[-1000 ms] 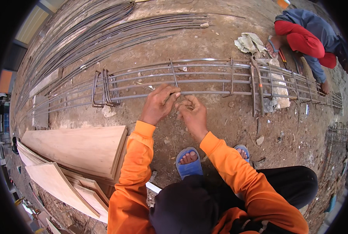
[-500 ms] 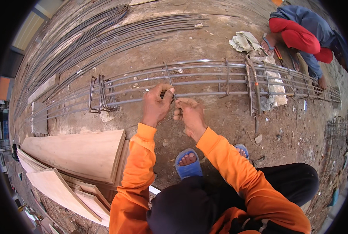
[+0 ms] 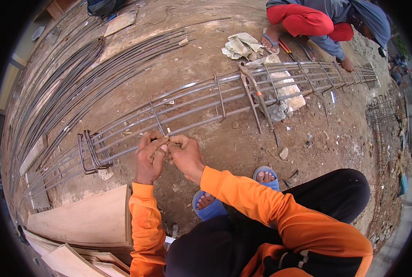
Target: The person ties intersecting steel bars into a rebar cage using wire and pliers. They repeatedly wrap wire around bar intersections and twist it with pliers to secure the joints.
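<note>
A long cage of steel rebar [image 3: 192, 125] runs across in front of me, raised a little off the dirt. At its near bar, by the foot of a square stirrup [image 3: 156, 115], my two hands meet with fingertips almost touching. My left hand [image 3: 149, 159] is closed in a pinch at the bar. Also pinched, my right hand [image 3: 186, 154] comes in from the right. Whatever the fingers hold is too small and covered to make out. Several bunched stirrups [image 3: 94, 150] hang around the bars left of my hands.
A rusty long-handled metal tool [image 3: 257, 97] leans across the cage beside a pale block [image 3: 286, 90]. Another person's hand [image 3: 347, 63] touches the cage's far right end. Loose rods [image 3: 118, 57] lie at upper left, plywood sheets [image 3: 81, 219] at lower left.
My view has swung, so the cage now slants and the other person appears farther left. Both hands remain at the stirrup joint; my fingertips have drawn closer together.
</note>
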`<act>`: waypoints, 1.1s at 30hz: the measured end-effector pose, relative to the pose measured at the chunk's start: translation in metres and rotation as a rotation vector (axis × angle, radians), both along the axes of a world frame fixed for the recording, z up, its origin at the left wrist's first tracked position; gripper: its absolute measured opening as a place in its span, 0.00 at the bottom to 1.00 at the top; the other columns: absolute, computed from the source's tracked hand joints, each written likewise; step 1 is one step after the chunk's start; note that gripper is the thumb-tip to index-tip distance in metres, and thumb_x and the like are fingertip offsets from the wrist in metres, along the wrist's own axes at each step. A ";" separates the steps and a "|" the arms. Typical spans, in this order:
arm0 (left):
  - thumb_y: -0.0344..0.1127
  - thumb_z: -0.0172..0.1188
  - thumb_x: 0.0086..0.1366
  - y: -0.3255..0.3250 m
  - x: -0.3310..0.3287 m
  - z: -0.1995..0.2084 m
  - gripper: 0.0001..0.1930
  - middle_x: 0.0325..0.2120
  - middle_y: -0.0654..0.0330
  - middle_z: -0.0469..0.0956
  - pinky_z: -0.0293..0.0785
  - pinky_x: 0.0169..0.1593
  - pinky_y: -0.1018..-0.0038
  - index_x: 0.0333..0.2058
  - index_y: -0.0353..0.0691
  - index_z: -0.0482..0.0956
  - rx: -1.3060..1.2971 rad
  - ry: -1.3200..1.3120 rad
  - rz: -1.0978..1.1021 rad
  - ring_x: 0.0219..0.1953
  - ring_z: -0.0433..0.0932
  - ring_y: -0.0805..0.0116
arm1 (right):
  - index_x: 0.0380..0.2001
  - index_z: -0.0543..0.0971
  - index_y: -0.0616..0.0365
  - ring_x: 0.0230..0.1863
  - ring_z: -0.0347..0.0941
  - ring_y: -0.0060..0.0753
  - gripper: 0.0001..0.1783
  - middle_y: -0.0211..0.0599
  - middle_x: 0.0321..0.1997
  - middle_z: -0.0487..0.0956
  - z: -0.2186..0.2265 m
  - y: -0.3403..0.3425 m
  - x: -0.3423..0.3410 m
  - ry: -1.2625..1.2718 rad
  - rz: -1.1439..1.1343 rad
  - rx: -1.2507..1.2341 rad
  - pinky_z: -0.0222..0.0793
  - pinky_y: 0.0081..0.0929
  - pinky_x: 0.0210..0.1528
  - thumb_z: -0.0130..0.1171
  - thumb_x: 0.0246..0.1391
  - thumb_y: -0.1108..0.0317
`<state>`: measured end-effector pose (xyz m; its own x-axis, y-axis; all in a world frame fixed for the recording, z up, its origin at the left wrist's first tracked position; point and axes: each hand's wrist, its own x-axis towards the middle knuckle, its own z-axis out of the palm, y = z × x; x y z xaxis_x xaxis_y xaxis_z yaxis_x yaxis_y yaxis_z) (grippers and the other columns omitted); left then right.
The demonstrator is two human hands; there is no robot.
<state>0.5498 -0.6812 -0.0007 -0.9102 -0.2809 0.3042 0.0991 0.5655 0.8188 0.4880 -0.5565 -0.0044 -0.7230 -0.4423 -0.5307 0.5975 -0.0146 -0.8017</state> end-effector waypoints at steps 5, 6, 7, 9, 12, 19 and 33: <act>0.25 0.57 0.62 0.000 0.007 -0.003 0.15 0.46 0.49 0.79 0.73 0.57 0.61 0.47 0.36 0.84 -0.066 -0.020 -0.004 0.50 0.78 0.52 | 0.45 0.79 0.69 0.26 0.73 0.17 0.13 0.30 0.31 0.80 -0.008 0.010 -0.007 0.046 0.030 -0.010 0.71 0.19 0.26 0.59 0.62 0.71; 0.25 0.57 0.62 -0.001 0.007 -0.007 0.16 0.46 0.49 0.79 0.73 0.57 0.60 0.48 0.37 0.84 -0.120 0.012 0.013 0.50 0.78 0.51 | 0.46 0.79 0.69 0.26 0.73 0.16 0.13 0.30 0.32 0.81 -0.009 0.009 -0.008 0.042 0.042 -0.033 0.71 0.18 0.26 0.59 0.62 0.71; 0.25 0.57 0.62 -0.002 0.008 -0.010 0.17 0.47 0.50 0.79 0.73 0.58 0.60 0.49 0.38 0.84 -0.174 0.041 0.029 0.51 0.78 0.50 | 0.45 0.80 0.68 0.26 0.73 0.16 0.12 0.30 0.32 0.81 -0.009 0.008 -0.007 0.040 0.065 -0.046 0.71 0.18 0.26 0.60 0.63 0.70; 0.25 0.59 0.61 0.002 0.005 -0.016 0.18 0.48 0.50 0.80 0.73 0.58 0.60 0.50 0.40 0.83 -0.158 0.047 0.107 0.51 0.78 0.49 | 0.45 0.81 0.66 0.26 0.73 0.16 0.11 0.30 0.31 0.81 -0.006 0.015 -0.009 0.052 0.087 -0.041 0.71 0.18 0.25 0.62 0.64 0.69; 0.27 0.62 0.61 0.006 0.003 -0.014 0.17 0.46 0.52 0.81 0.74 0.56 0.60 0.50 0.42 0.83 -0.132 0.065 0.171 0.50 0.78 0.50 | 0.46 0.79 0.68 0.26 0.72 0.15 0.15 0.31 0.35 0.81 -0.005 0.017 -0.007 0.068 0.146 -0.053 0.71 0.18 0.26 0.63 0.63 0.66; 0.27 0.64 0.63 0.002 -0.006 -0.013 0.07 0.37 0.52 0.82 0.77 0.45 0.64 0.40 0.37 0.81 -0.227 0.093 0.196 0.41 0.81 0.55 | 0.48 0.79 0.65 0.28 0.74 0.17 0.15 0.31 0.38 0.80 -0.012 0.020 -0.015 -0.161 0.084 -0.142 0.72 0.19 0.26 0.62 0.65 0.65; 0.27 0.64 0.60 0.003 -0.023 -0.010 0.05 0.33 0.53 0.83 0.78 0.39 0.67 0.36 0.36 0.82 -0.163 0.070 0.514 0.32 0.83 0.59 | 0.53 0.80 0.59 0.38 0.73 0.18 0.16 0.26 0.39 0.80 -0.049 0.010 -0.036 0.052 0.133 -0.230 0.73 0.22 0.39 0.61 0.63 0.70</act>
